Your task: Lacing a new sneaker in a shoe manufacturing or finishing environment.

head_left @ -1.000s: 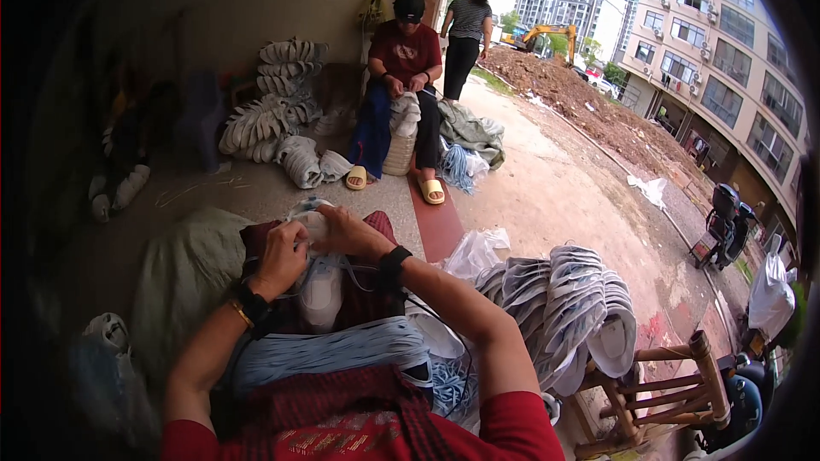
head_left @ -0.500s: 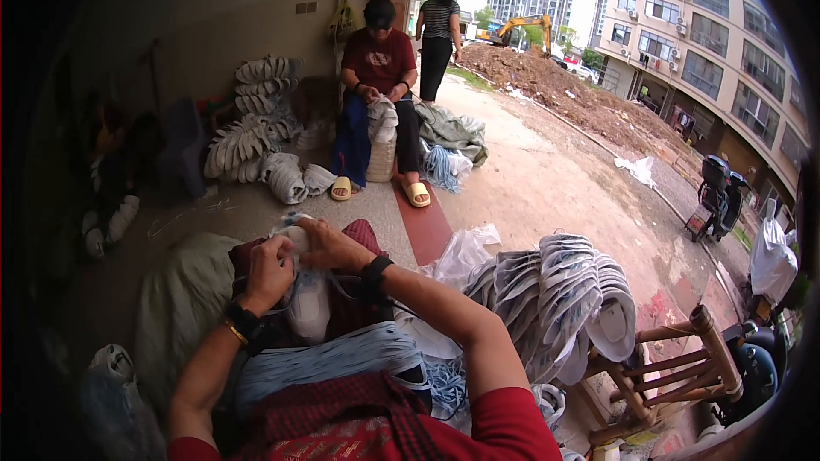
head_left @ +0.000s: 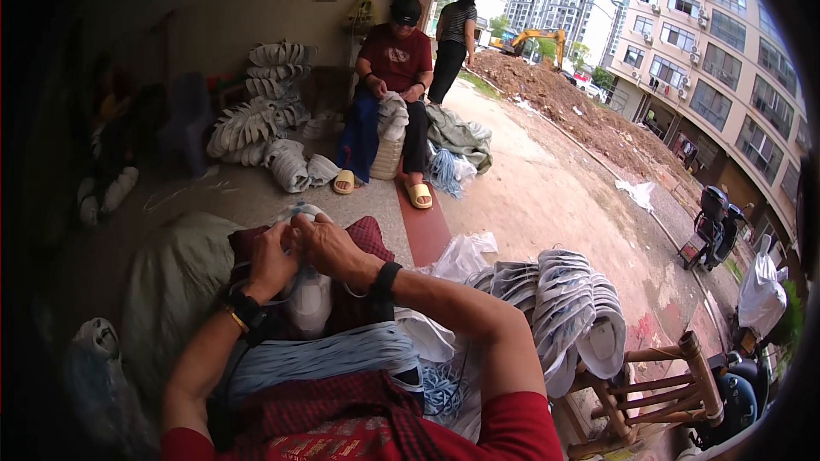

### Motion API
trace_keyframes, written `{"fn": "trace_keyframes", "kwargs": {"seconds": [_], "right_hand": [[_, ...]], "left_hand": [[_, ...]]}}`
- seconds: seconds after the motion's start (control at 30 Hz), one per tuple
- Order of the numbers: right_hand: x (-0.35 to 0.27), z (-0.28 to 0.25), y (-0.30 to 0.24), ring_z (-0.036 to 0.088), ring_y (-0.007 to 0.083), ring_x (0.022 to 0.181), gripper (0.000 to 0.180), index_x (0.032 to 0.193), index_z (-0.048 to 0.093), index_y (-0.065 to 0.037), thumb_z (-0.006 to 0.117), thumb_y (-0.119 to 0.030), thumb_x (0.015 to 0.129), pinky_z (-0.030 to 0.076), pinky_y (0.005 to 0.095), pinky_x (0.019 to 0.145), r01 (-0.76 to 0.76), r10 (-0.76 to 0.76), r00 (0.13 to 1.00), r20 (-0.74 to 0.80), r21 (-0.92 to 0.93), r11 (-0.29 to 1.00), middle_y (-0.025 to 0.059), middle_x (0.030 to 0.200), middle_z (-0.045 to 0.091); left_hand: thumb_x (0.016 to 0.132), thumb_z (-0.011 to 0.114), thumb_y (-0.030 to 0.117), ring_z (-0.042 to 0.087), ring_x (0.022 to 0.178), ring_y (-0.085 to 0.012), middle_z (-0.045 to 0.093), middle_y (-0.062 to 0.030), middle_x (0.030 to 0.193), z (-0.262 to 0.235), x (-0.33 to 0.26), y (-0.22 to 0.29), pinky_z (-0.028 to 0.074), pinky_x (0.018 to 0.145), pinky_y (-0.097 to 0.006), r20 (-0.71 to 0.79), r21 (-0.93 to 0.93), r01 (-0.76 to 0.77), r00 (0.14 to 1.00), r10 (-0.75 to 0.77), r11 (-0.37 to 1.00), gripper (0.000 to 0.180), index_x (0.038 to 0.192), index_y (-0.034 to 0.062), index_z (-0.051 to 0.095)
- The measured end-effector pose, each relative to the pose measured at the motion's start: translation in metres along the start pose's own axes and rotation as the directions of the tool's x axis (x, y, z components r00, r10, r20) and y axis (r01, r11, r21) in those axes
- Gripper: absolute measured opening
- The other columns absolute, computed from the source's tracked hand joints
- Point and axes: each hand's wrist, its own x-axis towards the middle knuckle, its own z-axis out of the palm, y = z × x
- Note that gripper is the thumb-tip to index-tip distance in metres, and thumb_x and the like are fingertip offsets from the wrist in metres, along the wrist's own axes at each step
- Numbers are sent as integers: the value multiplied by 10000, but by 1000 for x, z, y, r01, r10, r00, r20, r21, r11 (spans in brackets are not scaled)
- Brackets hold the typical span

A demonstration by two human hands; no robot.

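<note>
Left hand [head_left: 272,258] and right hand [head_left: 329,243] are staying pinched together on a pale shoe upper [head_left: 307,294], probably stitching; little is changing beyond the head tilting.

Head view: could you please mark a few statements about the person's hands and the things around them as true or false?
1. Both hands, left hand and right hand, meet on a pale shoe upper. True.
2. A bamboo chair stands at the person's left. False: at the right.
3. A bundle of light blue cords lies across the lap. True.
4. The seated person opposite wears a blue shirt. False: dark red.
</note>
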Motion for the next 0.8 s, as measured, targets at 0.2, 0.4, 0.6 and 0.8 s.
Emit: {"fn": "trace_keyframes", "kwargs": {"seconds": [0.2, 0.4, 0.6, 0.8], "right_hand": [[9, 0, -6, 599, 372, 912, 265, 1045, 491, -64, 620, -134, 825, 471, 481, 766, -207, 200, 977, 80, 87, 975, 167, 1002, 576], [3, -6, -14, 619, 431, 836, 272, 1030, 436, -26, 615, -164, 878, 477, 512, 672, -202, 202, 979, 37, 1, 979, 213, 841, 617], [-16, -46, -2, 611, 420, 751, 165, 953, 488, 3, 591, -84, 858, 473, 486, 657, -290, 297, 948, 119, -71, 954, 216, 783, 604], [-79, -124, 35, 637, 336, 688, 188, 964, 539, -19, 595, 46, 797, 499, 401, 621, -419, 425, 905, -23, -228, 879, 161, 766, 620]], "left_hand": [[781, 606, -11, 690, 821, -362, 688, -193, 847, -8, 0, 4, 533, 704, -418, -7, 2, 17, 1000, -17, 1000, 152, 932, -19, 619], [758, 640, -11, 674, 786, -389, 671, -215, 800, -4, -4, 3, 529, 697, -445, -15, 17, -56, 998, 56, 998, 132, 889, -19, 619], [729, 749, 60, 675, 689, -168, 697, -103, 762, -23, -7, 1, 532, 652, -310, 132, -123, 143, 983, -127, 982, 138, 811, 0, 656], [809, 683, 85, 646, 661, -168, 678, -92, 727, -29, 15, -21, 508, 626, -320, -23, -187, 39, 999, -44, 981, 107, 844, -11, 654]]}}
